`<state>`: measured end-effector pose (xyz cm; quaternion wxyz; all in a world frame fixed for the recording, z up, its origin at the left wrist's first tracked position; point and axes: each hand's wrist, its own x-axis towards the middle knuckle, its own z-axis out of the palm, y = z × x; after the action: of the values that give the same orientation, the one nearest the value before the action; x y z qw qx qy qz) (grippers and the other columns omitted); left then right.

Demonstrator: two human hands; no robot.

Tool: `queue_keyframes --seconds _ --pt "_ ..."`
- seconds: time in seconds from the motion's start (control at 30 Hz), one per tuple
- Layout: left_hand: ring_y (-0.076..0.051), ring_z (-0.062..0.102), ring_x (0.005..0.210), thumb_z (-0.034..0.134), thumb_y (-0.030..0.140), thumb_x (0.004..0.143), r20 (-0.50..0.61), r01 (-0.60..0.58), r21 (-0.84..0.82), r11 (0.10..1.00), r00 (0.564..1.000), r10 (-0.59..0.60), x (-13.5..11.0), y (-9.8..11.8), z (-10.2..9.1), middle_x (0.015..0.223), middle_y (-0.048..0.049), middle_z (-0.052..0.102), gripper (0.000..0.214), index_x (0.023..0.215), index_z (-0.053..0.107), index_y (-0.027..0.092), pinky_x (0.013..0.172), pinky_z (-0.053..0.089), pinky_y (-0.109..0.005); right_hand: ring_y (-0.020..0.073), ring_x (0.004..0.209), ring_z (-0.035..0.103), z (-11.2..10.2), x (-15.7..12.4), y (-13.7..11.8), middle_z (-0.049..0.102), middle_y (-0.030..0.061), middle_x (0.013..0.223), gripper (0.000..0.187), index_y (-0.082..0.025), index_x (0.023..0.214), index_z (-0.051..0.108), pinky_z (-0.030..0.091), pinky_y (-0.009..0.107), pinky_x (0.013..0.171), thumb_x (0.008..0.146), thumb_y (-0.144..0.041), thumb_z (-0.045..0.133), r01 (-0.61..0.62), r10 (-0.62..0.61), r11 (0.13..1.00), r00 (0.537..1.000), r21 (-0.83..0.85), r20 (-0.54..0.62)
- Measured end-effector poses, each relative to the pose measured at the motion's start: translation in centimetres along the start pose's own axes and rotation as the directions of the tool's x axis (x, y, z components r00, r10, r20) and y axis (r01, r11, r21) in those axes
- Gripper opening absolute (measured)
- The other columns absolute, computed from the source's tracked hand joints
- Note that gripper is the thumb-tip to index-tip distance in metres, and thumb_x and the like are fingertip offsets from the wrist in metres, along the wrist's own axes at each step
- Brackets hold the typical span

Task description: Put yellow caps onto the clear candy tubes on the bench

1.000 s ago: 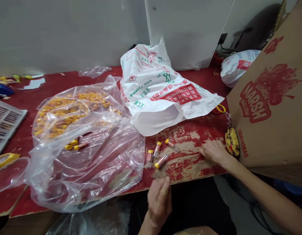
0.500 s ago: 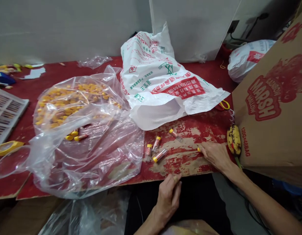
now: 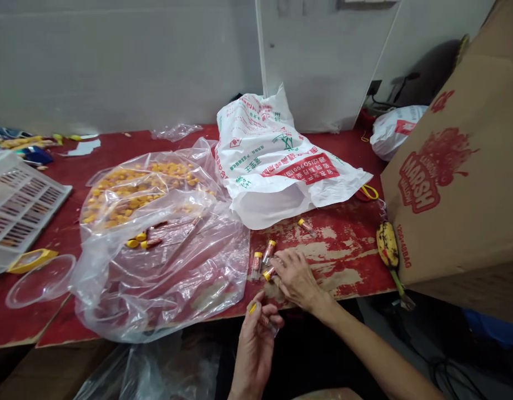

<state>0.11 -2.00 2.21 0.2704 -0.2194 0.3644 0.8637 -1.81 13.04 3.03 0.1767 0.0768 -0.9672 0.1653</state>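
Note:
My left hand (image 3: pixel 254 336) is closed below the table's front edge, its fingers around a small clear tube with a yellow cap (image 3: pixel 252 308). To its upper right, my right hand (image 3: pixel 298 278) reaches over the tabletop, its fingertips closed on the clear end of another capped tube (image 3: pixel 268 274), so only the yellow cap end shows. Two more tubes stand close by: one upright tube (image 3: pixel 257 265) and one leaning tube (image 3: pixel 268 251). Farther back lies a single tube (image 3: pixel 307 227). Printed reddish labels show on them.
A clear plastic bag (image 3: pixel 190 294) full of yellow-capped tubes covers the left. Behind the tubes lies a white printed sack (image 3: pixel 277 150), mouth forward. At right stand a carton (image 3: pixel 460 211) and a banana (image 3: pixel 387 244). A white slotted basket (image 3: pixel 52 200) and yellow tape cutter (image 3: pixel 31 260) lie left.
My right hand has moved left from the bare right part of the table to the cluster of tubes. My left hand has shifted left and now shows a yellow cap. The view has tilted up.

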Motion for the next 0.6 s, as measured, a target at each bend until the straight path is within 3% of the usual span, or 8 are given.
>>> queue_keyframes --seconds 0.1,0.17,0.3,0.4,0.5,0.57,0.6 --pt "-0.014 0.056 0.066 0.083 0.028 0.060 -0.015 -0.008 -0.005 1.000 1.000 0.008 -0.6 0.1 -0.3 0.073 -0.0025 0.061 0.046 0.101 0.064 0.018 0.064 0.050 -0.027 0.0242 0.096 0.047 1.6 0.5 0.9 0.058 0.0110 0.103 0.022 -0.014 0.109 0.055 0.036 0.041 0.084 0.088 -0.018 0.049 0.047 -0.033 0.991 0.994 -0.129 0.105" --pt "-0.013 0.054 0.065 0.084 0.028 0.059 -0.023 -0.011 -0.003 1.000 1.000 0.011 -0.7 0.1 -0.1 0.072 -0.0012 0.059 0.046 0.099 0.065 0.018 0.063 0.050 -0.027 0.0224 0.088 0.049 2.3 -0.1 1.1 0.060 0.0087 0.094 0.016 -0.015 0.101 0.057 0.036 0.039 0.081 0.088 -0.018 0.049 -0.001 0.017 0.991 0.992 -0.132 0.122" --pt "-0.015 0.055 0.065 0.081 0.043 0.062 0.003 -0.046 -0.036 0.998 0.999 0.046 -0.1 -0.2 0.9 0.070 -0.0016 0.058 0.044 0.095 0.066 0.018 0.064 0.052 -0.028 0.0167 0.083 0.053 1.0 -2.3 -0.2 0.060 0.0043 0.090 0.016 -0.019 0.094 0.059 0.039 0.030 0.077 0.093 -0.022 0.043 -0.221 0.206 0.968 0.970 0.119 0.129" --pt "-0.018 0.060 0.082 0.077 0.045 0.066 0.080 -0.014 -0.101 0.995 0.997 0.022 0.3 -0.7 1.7 0.082 -0.0042 0.062 0.039 0.093 0.067 0.019 0.075 0.053 -0.029 0.0144 0.082 0.055 -1.1 -3.6 -3.0 0.060 0.0032 0.093 0.021 -0.020 0.104 0.058 0.041 0.026 0.072 0.094 -0.026 0.041 -0.301 0.291 0.906 0.953 0.296 0.079" --pt "-0.017 0.061 0.092 0.071 0.027 0.074 0.045 0.069 -0.152 0.986 0.997 -0.062 0.6 -1.0 2.1 0.090 -0.0040 0.064 0.016 0.088 0.068 0.019 0.081 0.051 -0.026 0.0167 0.086 0.055 -2.6 -3.9 -4.7 0.060 0.0032 0.096 0.022 -0.020 0.108 0.057 0.041 0.029 0.079 0.089 -0.029 0.050 -0.176 0.154 0.929 0.984 0.325 0.092" --pt "-0.016 0.062 0.083 0.066 0.017 0.075 -0.018 0.103 -0.155 0.983 0.994 -0.107 0.7 -0.8 2.1 0.086 -0.0039 0.065 0.013 0.087 0.069 0.018 0.075 0.053 -0.026 0.0158 0.087 0.054 -3.1 -3.3 -3.4 0.060 0.0017 0.096 0.017 -0.021 0.101 0.059 0.041 0.029 0.082 0.088 -0.028 0.051 -0.110 0.072 0.931 0.990 0.347 0.121" --pt "-0.015 0.062 0.076 0.066 0.016 0.074 -0.039 0.106 -0.143 0.984 0.993 -0.113 0.7 -0.7 2.0 0.082 -0.0040 0.064 0.015 0.088 0.069 0.018 0.071 0.053 -0.027 0.0153 0.088 0.054 -3.3 -2.7 -2.0 0.060 0.0019 0.096 0.016 -0.020 0.098 0.060 0.041 0.028 0.083 0.090 -0.026 0.048 -0.130 0.100 0.936 0.989 0.328 0.106"
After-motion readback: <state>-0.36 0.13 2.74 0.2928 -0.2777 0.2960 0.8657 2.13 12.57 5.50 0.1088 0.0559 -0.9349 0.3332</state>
